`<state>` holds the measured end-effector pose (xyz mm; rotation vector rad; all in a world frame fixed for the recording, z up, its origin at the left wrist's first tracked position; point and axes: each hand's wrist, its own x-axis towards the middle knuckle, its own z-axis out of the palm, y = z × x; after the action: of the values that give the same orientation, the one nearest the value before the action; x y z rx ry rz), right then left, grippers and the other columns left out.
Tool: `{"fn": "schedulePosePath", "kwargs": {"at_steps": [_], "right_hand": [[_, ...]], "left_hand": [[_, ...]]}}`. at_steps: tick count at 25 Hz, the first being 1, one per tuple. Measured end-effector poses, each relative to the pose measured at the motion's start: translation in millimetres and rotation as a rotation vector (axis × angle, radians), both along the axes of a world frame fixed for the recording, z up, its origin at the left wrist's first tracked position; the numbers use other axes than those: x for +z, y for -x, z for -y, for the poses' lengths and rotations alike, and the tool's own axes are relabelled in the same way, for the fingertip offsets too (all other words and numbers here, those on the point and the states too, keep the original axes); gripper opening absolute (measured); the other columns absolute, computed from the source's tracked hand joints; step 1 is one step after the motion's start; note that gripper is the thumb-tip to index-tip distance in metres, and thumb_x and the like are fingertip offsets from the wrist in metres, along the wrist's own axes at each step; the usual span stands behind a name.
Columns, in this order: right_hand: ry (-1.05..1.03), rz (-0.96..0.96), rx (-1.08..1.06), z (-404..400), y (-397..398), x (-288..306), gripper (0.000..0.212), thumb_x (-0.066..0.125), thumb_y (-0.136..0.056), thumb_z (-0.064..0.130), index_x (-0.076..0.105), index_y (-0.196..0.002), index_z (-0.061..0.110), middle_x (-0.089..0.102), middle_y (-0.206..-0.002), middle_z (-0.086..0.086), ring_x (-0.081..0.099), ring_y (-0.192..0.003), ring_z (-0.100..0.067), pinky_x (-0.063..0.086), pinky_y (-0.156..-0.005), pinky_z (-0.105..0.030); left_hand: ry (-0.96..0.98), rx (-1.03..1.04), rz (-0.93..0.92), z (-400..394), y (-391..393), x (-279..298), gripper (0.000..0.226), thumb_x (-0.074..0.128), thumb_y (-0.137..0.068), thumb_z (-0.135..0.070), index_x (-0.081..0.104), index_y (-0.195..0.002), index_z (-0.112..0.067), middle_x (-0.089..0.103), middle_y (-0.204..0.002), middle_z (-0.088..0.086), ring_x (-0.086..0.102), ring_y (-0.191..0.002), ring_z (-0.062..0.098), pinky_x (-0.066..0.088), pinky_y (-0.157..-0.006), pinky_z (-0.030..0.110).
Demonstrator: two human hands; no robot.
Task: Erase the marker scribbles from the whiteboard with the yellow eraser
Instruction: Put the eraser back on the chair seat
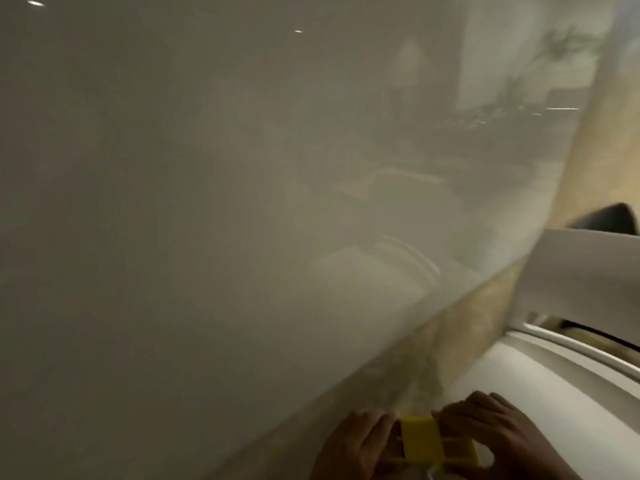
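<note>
The picture is blurred. A large glossy whiteboard (207, 202) fills most of the head view; I can make out reflections on it but no marker scribbles. At the bottom edge both hands hold the yellow eraser (427, 441) between them. My left hand (360, 445) grips its left end with curled fingers. My right hand (495, 434) grips its right end, fingers folded over the top.
A tan strip of wall (467, 327) runs along the whiteboard's lower right edge. Below it lies a white curved surface (554, 393), and a white panel (588, 271) stands at the right.
</note>
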<state>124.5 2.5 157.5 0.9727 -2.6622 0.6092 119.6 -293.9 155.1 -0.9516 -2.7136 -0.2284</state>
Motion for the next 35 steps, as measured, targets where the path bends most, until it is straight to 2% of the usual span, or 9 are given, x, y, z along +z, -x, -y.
{"fn": "schedulePosePath", "kwargs": {"at_steps": [3,5,7,10,17,25,29,32,35], "right_hand": [[-0.018,0.031,-0.141,-55.5,-10.8,-33.8,0.054,0.071,-0.080,0.071,0.077,-0.117,0.032,0.074,-0.108,0.020,0.065,-0.089,-0.001,0.054,-0.070,-0.014],[-0.050,0.127,-0.268,-81.1,-20.6,-51.2,0.061,0.084,-0.070,0.065,0.076,-0.120,0.029,0.075,-0.109,0.016,0.068,-0.083,-0.005,0.057,-0.062,-0.016],[-0.067,0.222,-0.468,-102.9,-26.0,-78.7,0.072,0.099,-0.057,0.053,0.076,-0.120,0.025,0.077,-0.108,0.010,0.071,-0.078,-0.008,0.057,-0.056,-0.017],[-0.053,0.345,-0.712,-116.7,-30.9,-117.0,0.082,0.107,-0.044,0.040,0.076,-0.117,0.020,0.078,-0.107,0.004,0.075,-0.074,-0.011,0.059,-0.055,-0.020],[-0.044,0.472,-0.912,-142.5,-25.9,-193.9,0.060,0.072,-0.096,0.024,0.050,-0.151,0.019,0.063,-0.137,0.003,0.069,-0.108,-0.019,0.057,-0.087,-0.026],[-0.058,0.636,-1.000,-148.9,-29.5,-220.9,0.059,0.060,-0.099,0.020,0.041,-0.154,0.022,0.051,-0.147,0.009,0.061,-0.120,-0.014,0.050,-0.089,-0.022],[-0.051,0.647,-1.081,-163.9,-28.2,-229.7,0.060,0.050,-0.102,0.022,0.031,-0.159,0.020,0.046,-0.152,0.004,0.061,-0.122,-0.019,0.050,-0.092,-0.028],[-0.115,0.568,-1.086,-168.1,-26.0,-224.8,0.069,0.062,-0.098,0.023,0.032,-0.160,0.018,0.046,-0.147,-0.001,0.070,-0.097,-0.022,0.054,-0.073,-0.033],[-0.131,0.445,-0.977,-163.7,-34.9,-226.1,0.076,0.104,-0.044,0.017,0.071,-0.113,0.021,0.067,-0.097,-0.002,0.059,-0.043,-0.017,0.040,-0.031,-0.028]], "left_hand": [[0.053,-0.062,0.080,-74.9,2.2,-30.8,0.061,0.089,-0.073,-0.040,0.078,-0.126,-0.012,0.078,-0.114,0.000,0.077,-0.091,0.020,0.061,-0.081,0.024],[0.099,-0.207,0.148,-111.4,31.2,-48.8,0.057,0.073,-0.085,-0.035,0.071,-0.134,-0.007,0.074,-0.121,0.006,0.074,-0.100,0.024,0.062,-0.087,0.029],[0.059,-0.283,0.222,-151.2,57.6,-63.0,0.060,0.067,-0.092,-0.021,0.056,-0.150,-0.010,0.065,-0.138,0.006,0.065,-0.117,0.026,0.059,-0.097,0.036],[0.100,-0.323,0.304,-198.7,78.8,-101.5,0.078,0.087,-0.081,-0.017,0.056,-0.152,-0.022,0.065,-0.137,-0.003,0.067,-0.109,0.023,0.062,-0.085,0.035],[0.226,-0.281,0.465,-268.7,89.5,-181.1,0.074,0.057,-0.104,-0.006,0.023,-0.167,-0.023,0.037,-0.161,0.002,0.061,-0.122,0.027,0.052,-0.104,0.038],[0.316,-0.255,0.613,-288.8,80.7,-210.8,0.075,0.052,-0.105,-0.002,0.016,-0.167,-0.023,0.026,-0.166,0.006,0.058,-0.126,0.032,0.052,-0.103,0.044],[0.398,-0.312,0.645,-304.7,79.4,-213.5,0.084,0.048,-0.102,0.006,0.007,-0.170,-0.022,-0.001,-0.177,0.009,0.049,-0.137,0.039,0.048,-0.106,0.052],[0.436,-0.376,0.684,-314.9,68.6,-209.4,0.085,0.049,-0.102,0.005,0.006,-0.170,-0.021,-0.005,-0.178,0.004,0.043,-0.144,0.041,0.046,-0.109,0.056],[0.460,-0.375,0.724,-324.0,60.3,-204.6,0.081,0.048,-0.104,0.001,0.004,-0.170,-0.016,-0.009,-0.178,0.003,0.046,-0.140,0.042,0.046,-0.104,0.058]]}}
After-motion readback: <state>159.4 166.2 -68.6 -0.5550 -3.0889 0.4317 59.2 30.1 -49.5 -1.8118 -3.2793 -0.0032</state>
